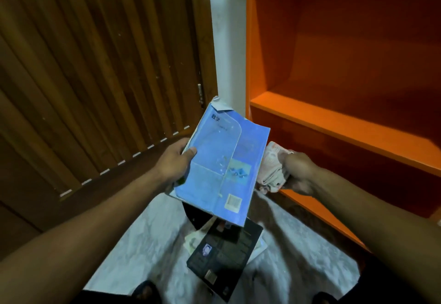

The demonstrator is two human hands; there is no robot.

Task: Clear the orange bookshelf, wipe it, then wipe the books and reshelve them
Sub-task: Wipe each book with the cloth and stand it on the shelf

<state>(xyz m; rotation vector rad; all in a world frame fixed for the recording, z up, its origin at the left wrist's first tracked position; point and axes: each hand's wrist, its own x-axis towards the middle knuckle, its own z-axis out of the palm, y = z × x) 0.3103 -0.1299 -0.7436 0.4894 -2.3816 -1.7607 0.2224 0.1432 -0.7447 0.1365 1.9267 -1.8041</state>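
Left hand [172, 160], centre-left of frame: thumb curled over the cover and fingers beneath, gripping the left edge of a blue book [219, 162] held tilted at mid-frame. Right hand [299, 173], just right of the book: fingers closed around a bunched pale cloth [272, 167] touching the book's right edge. Below, on the pale floor [143, 244] at lower centre: a black book [224, 258] lying atop other books. Right side: orange bookshelf [334, 122]. Upper left: brown wooden door [95, 65].
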